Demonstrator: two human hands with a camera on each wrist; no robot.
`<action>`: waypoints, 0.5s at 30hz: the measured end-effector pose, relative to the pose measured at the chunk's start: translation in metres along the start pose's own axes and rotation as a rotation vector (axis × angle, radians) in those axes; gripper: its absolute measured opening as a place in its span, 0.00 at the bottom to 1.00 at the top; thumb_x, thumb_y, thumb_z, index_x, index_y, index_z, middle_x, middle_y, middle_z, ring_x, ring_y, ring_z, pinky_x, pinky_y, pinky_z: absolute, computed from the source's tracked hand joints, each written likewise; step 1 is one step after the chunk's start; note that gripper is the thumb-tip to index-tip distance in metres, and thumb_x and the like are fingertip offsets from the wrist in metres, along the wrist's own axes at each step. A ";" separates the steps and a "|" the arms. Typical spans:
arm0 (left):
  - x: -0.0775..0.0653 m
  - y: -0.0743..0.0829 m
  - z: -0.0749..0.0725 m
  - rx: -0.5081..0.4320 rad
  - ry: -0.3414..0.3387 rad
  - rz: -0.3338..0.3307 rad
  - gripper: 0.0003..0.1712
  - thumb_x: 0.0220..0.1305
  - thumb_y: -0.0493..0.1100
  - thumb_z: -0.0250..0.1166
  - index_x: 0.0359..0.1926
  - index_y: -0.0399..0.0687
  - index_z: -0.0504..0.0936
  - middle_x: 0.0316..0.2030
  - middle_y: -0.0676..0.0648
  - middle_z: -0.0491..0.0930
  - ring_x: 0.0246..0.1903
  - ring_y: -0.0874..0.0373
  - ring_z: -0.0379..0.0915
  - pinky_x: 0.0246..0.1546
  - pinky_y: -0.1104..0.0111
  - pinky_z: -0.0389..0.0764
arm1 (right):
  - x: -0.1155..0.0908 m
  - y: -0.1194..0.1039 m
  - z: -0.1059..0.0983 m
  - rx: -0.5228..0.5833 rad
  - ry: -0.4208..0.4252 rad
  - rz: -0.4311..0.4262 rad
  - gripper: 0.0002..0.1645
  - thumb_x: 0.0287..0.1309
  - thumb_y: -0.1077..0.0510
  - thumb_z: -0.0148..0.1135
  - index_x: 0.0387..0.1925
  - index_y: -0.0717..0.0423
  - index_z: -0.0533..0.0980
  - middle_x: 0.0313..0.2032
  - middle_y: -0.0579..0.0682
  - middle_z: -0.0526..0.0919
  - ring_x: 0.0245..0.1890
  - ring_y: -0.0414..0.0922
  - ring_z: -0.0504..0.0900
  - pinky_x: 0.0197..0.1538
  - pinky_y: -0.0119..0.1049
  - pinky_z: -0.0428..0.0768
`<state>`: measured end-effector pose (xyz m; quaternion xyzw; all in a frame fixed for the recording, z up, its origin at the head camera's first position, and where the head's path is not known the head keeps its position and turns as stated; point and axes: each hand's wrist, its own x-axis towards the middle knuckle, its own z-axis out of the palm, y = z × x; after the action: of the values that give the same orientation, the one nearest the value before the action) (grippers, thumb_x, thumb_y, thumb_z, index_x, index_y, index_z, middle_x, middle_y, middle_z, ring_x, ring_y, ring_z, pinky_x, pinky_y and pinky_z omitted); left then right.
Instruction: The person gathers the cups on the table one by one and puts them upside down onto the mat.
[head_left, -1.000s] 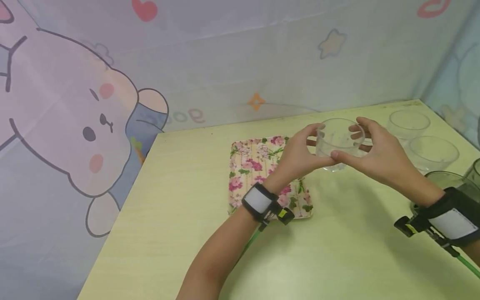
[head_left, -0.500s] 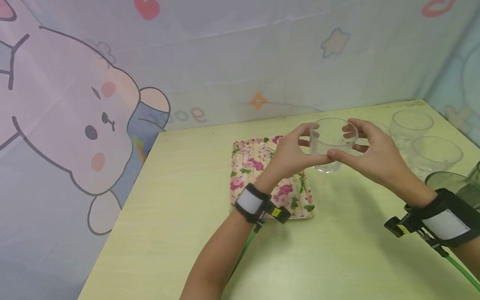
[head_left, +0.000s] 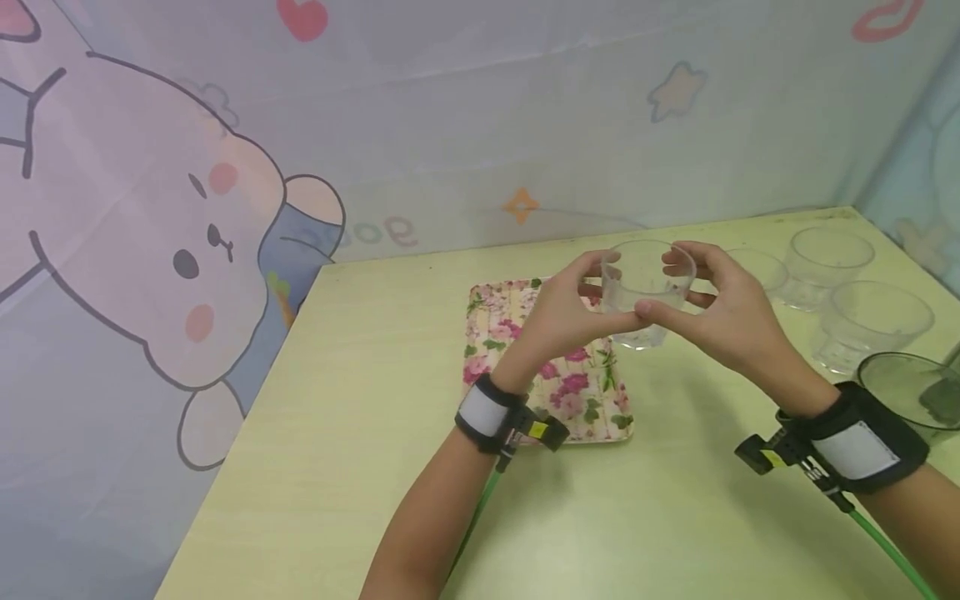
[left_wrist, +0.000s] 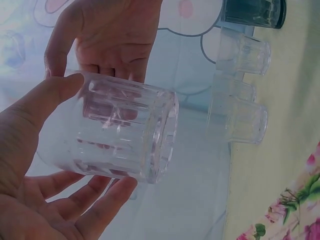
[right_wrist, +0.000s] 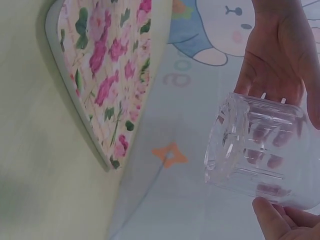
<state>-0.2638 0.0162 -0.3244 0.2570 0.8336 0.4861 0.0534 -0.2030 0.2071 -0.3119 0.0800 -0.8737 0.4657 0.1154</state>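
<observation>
Between both hands, a clear glass (head_left: 647, 287) is held upright above the table, its base showing facets in the left wrist view. My left hand (head_left: 564, 310) grips its left side, thumb across the near face and fingers spread round the back. On the opposite side, my right hand (head_left: 726, 310) grips it the same way, the two thumbs meeting at the front. Behind and left of the glass lies a floral tray (head_left: 573, 408), flat on the table and partly covered by the left hand and wrist.
At the right stand several more clear glasses, including a back one (head_left: 828, 271) and a nearer one (head_left: 873, 321). A dark-tinted glass (head_left: 900, 387) sits closer, beside the right wrist strap. A printed cloth (head_left: 450, 125) hangs behind the table (head_left: 337, 375).
Both hands have carried the clear glass left, toward the tray. More of the glasses at the right now shows past the right hand.
</observation>
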 end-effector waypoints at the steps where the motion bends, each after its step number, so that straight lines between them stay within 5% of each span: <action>1: 0.000 -0.001 -0.002 0.008 0.002 0.002 0.44 0.49 0.57 0.74 0.67 0.69 0.64 0.60 0.55 0.72 0.55 0.57 0.75 0.40 0.74 0.81 | 0.001 0.000 0.002 0.004 0.000 -0.003 0.48 0.53 0.51 0.69 0.71 0.55 0.56 0.64 0.58 0.69 0.66 0.55 0.68 0.63 0.55 0.71; 15: -0.005 -0.016 -0.020 0.038 0.033 -0.041 0.45 0.48 0.58 0.74 0.67 0.70 0.63 0.59 0.56 0.73 0.58 0.57 0.74 0.42 0.71 0.81 | 0.016 -0.005 0.024 0.038 -0.020 -0.044 0.46 0.53 0.51 0.70 0.70 0.55 0.58 0.62 0.57 0.70 0.64 0.53 0.69 0.63 0.55 0.73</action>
<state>-0.2724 -0.0075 -0.3280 0.2327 0.8485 0.4731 0.0446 -0.2198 0.1839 -0.3166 0.1059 -0.8638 0.4788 0.1154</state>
